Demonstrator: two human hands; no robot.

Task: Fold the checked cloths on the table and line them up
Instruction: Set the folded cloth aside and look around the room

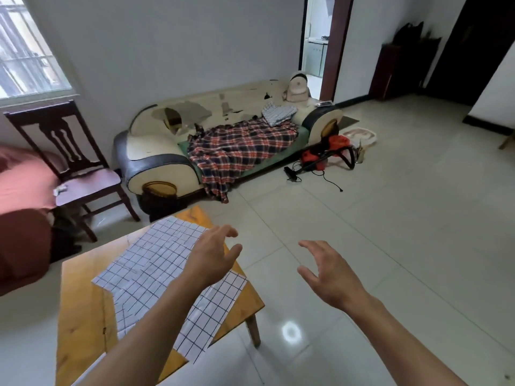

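Both hands up and empty, left hand (213, 253) and right hand (330, 271) with fingers spread apart, checked cloths (156, 271) lying flat and overlapping on the table (83, 316), one corner overhanging the edge, so a careless tug could drag it off.

Two hands, the left hand (213, 253) and the right hand (328, 273); one table (80, 307); one chair (72, 168); one sofa (156, 151). How many checked cloths (156, 263) overlap is unclear.
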